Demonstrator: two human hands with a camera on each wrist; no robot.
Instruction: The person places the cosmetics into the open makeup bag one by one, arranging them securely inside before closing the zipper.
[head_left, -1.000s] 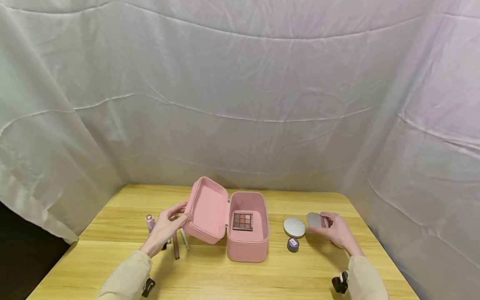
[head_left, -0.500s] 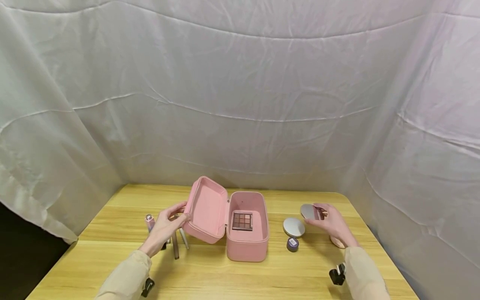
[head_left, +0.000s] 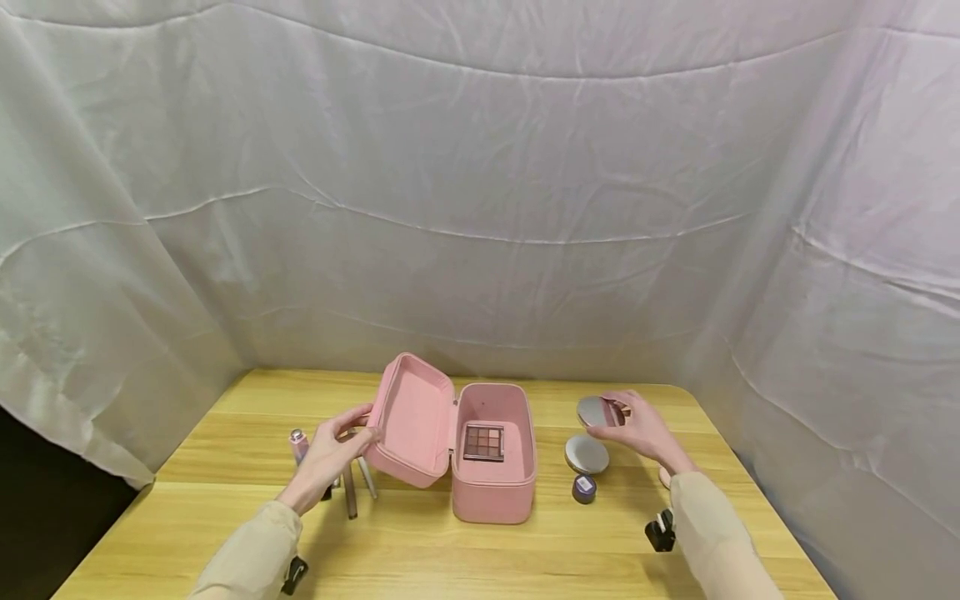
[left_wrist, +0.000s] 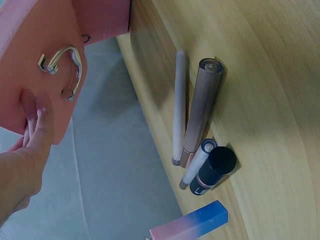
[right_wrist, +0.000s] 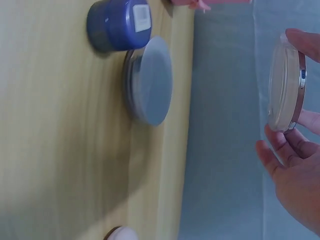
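Note:
A pink makeup case (head_left: 493, 504) stands on the table with its lid (head_left: 415, 417) swung out to the left. My left hand (head_left: 330, 454) grips the lid's outer edge, fingers on its top beside the metal handle (left_wrist: 77, 65). Inside the case lies an eyeshadow palette (head_left: 483, 442). My right hand (head_left: 637, 425) holds a round powder compact (right_wrist: 286, 87) by its rim, raised off the table. Below it sits another round compact (head_left: 587, 455) with a silvery top. Nearer the front is a small purple-blue jar (head_left: 584, 488).
Left of the case lie a pale slim tube (left_wrist: 179, 107), a brown tube (left_wrist: 202, 107), a small white tube (left_wrist: 198, 162), a dark-capped bottle (left_wrist: 214, 170) and a pink-blue stick (left_wrist: 192, 222). A pale round item (head_left: 664, 477) lies by my right wrist. Grey curtains surround the table.
My right hand has moved left and slightly away from me, carrying the powder compact towards the case. The left hand keeps its hold on the lid.

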